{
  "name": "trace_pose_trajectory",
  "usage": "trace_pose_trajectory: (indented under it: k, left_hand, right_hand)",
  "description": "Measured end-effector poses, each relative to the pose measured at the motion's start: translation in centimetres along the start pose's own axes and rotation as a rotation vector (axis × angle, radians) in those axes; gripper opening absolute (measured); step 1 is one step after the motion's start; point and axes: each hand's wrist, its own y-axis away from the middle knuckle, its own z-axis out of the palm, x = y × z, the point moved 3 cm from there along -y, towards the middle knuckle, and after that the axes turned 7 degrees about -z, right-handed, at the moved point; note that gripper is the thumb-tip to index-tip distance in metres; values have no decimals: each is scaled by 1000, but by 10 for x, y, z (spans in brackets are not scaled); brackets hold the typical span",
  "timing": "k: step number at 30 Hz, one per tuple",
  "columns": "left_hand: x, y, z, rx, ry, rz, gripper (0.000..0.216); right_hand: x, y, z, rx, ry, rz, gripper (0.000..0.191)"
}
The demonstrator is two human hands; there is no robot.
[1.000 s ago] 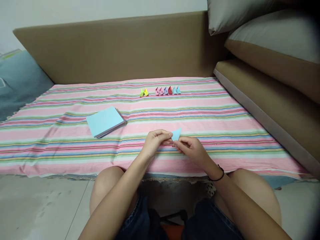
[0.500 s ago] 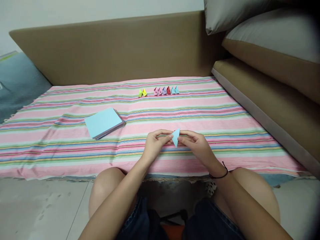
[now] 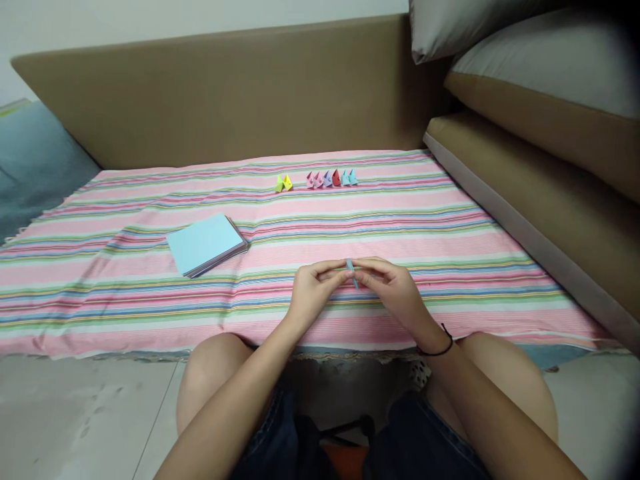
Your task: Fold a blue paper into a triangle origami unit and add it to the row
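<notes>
A small folded piece of light blue paper [image 3: 351,272] is held up between my two hands, turned nearly edge-on to me. My left hand [image 3: 316,285] pinches it from the left with thumb and fingers. From the other side my right hand [image 3: 391,283], with a dark cord on the wrist, grips it the same way. The fingertips cover part of its faces. Both hands are just above the striped cloth [image 3: 280,313].
Left of my hands lies a stack of coloured paper [image 3: 205,243] with a light blue sheet on top. Further back stand yellow-green folded paper pieces [image 3: 283,183] and a row of several pink, purple, red and blue ones [image 3: 327,179]. Cushions [image 3: 530,193] line the right side.
The blue paper has turned from showing a broad pointed face to nearly edge-on. Both hands have come slightly closer together around it.
</notes>
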Motion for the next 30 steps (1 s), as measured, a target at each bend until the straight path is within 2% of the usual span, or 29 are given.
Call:
trace_pose_trajectory:
  k: [3, 8, 16, 22, 27, 30]
  left_hand:
    - [0, 0, 0, 27, -40, 37, 33]
    - [1, 0, 0, -4, -109, 57, 32]
    - [3, 3, 0, 33, -265, 236, 26]
    - [-1, 7, 4, 108, -387, 304, 31]
    - [5, 15, 10, 237, -529, 587, 36]
    - [8, 19, 12, 295, -511, 644, 29]
  right_hand:
    - [-3, 1, 1, 12, 33, -19, 28]
    - [-7, 2, 2, 4, 52, -47, 26]
    - [-17, 6, 3, 49, 194, -80, 23]
    - [-21, 12, 11, 78, 484, -289, 24]
    - [-20, 16, 20, 193, 617, -466, 25]
    - [-21, 17, 22, 253, 602, -519, 23]
